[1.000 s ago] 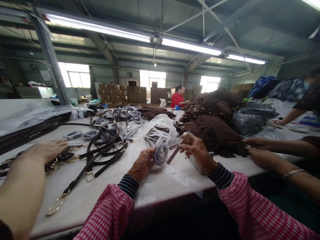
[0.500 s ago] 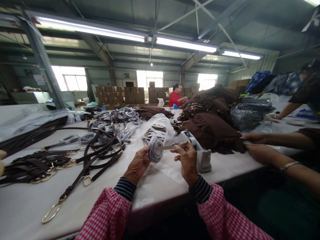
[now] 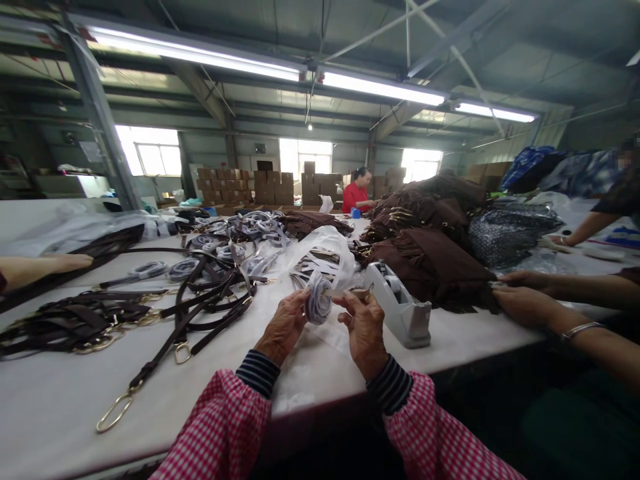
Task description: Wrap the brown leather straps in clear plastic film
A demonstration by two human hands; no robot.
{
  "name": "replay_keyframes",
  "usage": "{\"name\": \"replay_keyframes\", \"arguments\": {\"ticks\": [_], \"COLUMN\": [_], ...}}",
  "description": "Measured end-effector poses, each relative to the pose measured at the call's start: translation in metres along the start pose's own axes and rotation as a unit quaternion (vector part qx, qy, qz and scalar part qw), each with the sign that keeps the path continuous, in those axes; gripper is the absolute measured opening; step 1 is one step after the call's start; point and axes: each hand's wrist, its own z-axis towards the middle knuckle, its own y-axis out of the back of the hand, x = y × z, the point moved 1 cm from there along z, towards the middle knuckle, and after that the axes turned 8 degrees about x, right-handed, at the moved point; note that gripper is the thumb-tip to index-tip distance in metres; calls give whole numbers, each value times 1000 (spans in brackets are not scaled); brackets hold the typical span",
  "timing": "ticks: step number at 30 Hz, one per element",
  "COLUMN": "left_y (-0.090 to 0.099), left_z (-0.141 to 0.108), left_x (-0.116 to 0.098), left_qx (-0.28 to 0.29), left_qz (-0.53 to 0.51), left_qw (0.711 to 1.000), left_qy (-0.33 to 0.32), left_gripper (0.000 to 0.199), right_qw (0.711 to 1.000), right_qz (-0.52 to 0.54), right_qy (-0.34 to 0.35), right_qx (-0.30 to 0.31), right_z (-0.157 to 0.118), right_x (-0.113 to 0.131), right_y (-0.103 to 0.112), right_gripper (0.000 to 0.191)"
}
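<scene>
Holding a coiled roll of grey strap in pale wrapping (image 3: pixel 319 300), the left hand (image 3: pixel 284 325) has its grip clamped on the roll's left side, thumb and fingers together around the edge. The roll stands on its rim in mid-air, its spiral face turned partly to the right, above the white, sheet-covered surface (image 3: pixel 460 330). Just beside it, the right hand (image 3: pixel 365 327) is curled, its grip closed on a short, thin brownish strip (image 3: pixel 361 293); whether its fingertips also touch the roll, I cannot tell.

Near the right hand, on its outer side, sits a grey tape dispenser (image 3: pixel 405 310). Behind the roll lies a translucent white plastic bag (image 3: pixel 344 250) with flat strips in it. To the left, long dark-brown straps (image 3: pixel 159 353) lie tangled, one ending in an oval gold-coloured ring (image 3: pixel 119 420) close to the front edge. Beyond them is a heap of wrapped grey coils (image 3: pixel 260 227).

Beyond the dispenser rises a pile of dark-brown fabric (image 3: pixel 430 267), whose near corner is touched by a co-worker's two hands (image 3: pixel 525 303). Another person's forearm (image 3: pixel 35 270) reaches in at the far left. A person in red (image 3: pixel 353 198) is farther back, near stacked brown cardboard boxes (image 3: pixel 273 190).
</scene>
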Motion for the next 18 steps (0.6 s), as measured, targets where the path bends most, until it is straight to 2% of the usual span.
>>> {"name": "replay_keyframes", "arguments": {"ticks": [2, 5, 7, 9, 11, 13, 15, 18], "left_y": [0, -2, -4, -7, -10, -13, -17, -23], "left_z": [-1, -3, -4, -5, -6, -8, -10, -13], "left_x": [-1, -2, -3, -3, -4, -5, -7, -10], "left_qx": [-1, 6, 15, 25, 33, 42, 50, 61], "left_qz": [19, 46, 66, 93, 130, 176, 230, 318], "left_qw": [1000, 999, 998, 995, 991, 983, 972, 946], "left_qy": [0, -2, -1, 1, 3, 4, 6, -11], "left_gripper": [37, 37, 38, 36, 35, 34, 31, 25], "right_qw": [999, 986, 965, 935, 883, 810, 743, 684], "right_qz": [-1, -60, -136, -223, -323, -416, -483, -535], "right_qy": [-19, -29, -15, 25, 107, 195, 246, 268], "right_qx": [39, 151, 224, 275, 324, 364, 393, 418], "right_z": [-5, -10, -9, -5, 0, 4, 5, 4], "right_x": [3, 12, 18, 25, 32, 38, 43, 47], "right_y": [1, 10, 18, 27, 34, 38, 42, 50], "right_gripper": [32, 45, 60, 60, 37, 12, 13, 15]}}
